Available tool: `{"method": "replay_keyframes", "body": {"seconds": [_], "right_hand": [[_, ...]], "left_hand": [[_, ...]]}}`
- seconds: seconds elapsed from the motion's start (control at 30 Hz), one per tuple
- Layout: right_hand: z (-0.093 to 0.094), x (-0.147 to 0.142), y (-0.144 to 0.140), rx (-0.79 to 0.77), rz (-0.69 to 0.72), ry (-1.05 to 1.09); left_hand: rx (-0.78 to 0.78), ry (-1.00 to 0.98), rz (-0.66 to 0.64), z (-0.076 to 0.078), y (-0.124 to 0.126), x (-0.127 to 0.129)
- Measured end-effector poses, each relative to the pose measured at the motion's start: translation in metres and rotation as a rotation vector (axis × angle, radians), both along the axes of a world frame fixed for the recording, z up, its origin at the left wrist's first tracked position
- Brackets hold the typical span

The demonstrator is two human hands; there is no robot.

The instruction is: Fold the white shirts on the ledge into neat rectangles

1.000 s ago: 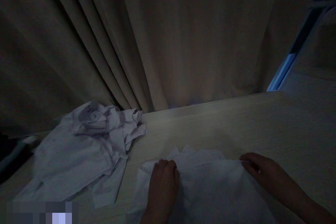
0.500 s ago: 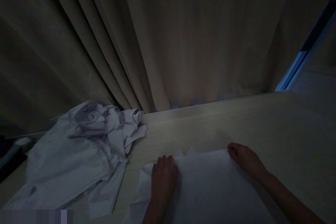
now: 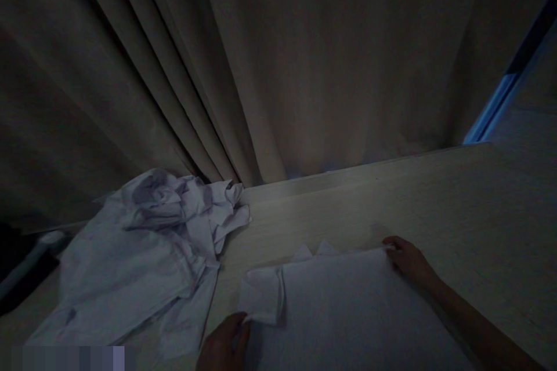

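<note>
A white garment lies flat on a pale table in dim light, its collar points toward the far edge. My right hand rests on its far right corner with the fingertips pressing the cloth. My left hand is low at the frame's bottom edge, fingers pinching the near left edge of the garment below a small folded-over flap. Part of the left hand is cut off by the frame.
A crumpled white shirt lies in a heap on the table's left side. A beige curtain hangs along the far edge. A dark object sits at the far left. A blue-lit window strip shows at the right.
My left hand has drawn back from the garment's top left toward me, and a small flap of cloth now lies folded over there. My right hand stays on the far right corner.
</note>
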State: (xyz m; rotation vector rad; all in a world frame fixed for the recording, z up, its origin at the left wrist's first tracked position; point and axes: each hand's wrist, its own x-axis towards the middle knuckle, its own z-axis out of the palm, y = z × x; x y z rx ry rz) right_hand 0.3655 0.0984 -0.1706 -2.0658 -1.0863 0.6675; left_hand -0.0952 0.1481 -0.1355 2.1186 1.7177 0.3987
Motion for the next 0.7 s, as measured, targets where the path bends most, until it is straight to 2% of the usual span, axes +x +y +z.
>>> {"method": "replay_keyframes", "body": {"seconds": [0.07,0.13,0.2,0.27,0.4,0.47,0.53,0.6,0.7], "right_hand": [[0.003,0.004,0.001,0.061,-0.046,0.065],[0.005,0.009,0.002,0.124,-0.069,0.097],[0.006,0.012,0.005,0.168,-0.072,0.120],[0.004,0.013,0.009,0.182,-0.085,0.120],[-0.008,0.012,0.015,0.159,-0.126,0.063],[-0.014,0.007,0.014,0.160,-0.143,0.016],[-0.017,-0.004,0.008,0.197,-0.110,-0.126],[-0.019,-0.023,-0.001,0.244,-0.014,-0.340],[-0.022,-0.057,-0.015,0.246,0.145,-0.572]], "left_hand": [[-0.013,-0.159,0.117,0.016,0.012,-0.001],[0.006,-0.236,0.213,0.028,0.027,-0.005],[0.021,-0.274,0.271,0.031,0.044,-0.011],[-0.006,-0.296,0.286,0.024,0.059,-0.017],[-0.162,-0.227,0.289,-0.005,0.073,-0.023],[-0.096,-0.153,0.283,-0.015,0.069,-0.020],[0.090,-0.065,0.233,-0.019,0.058,-0.012],[0.247,0.015,0.108,-0.020,0.044,0.000],[0.324,0.118,-0.125,-0.028,0.023,0.023]]}}
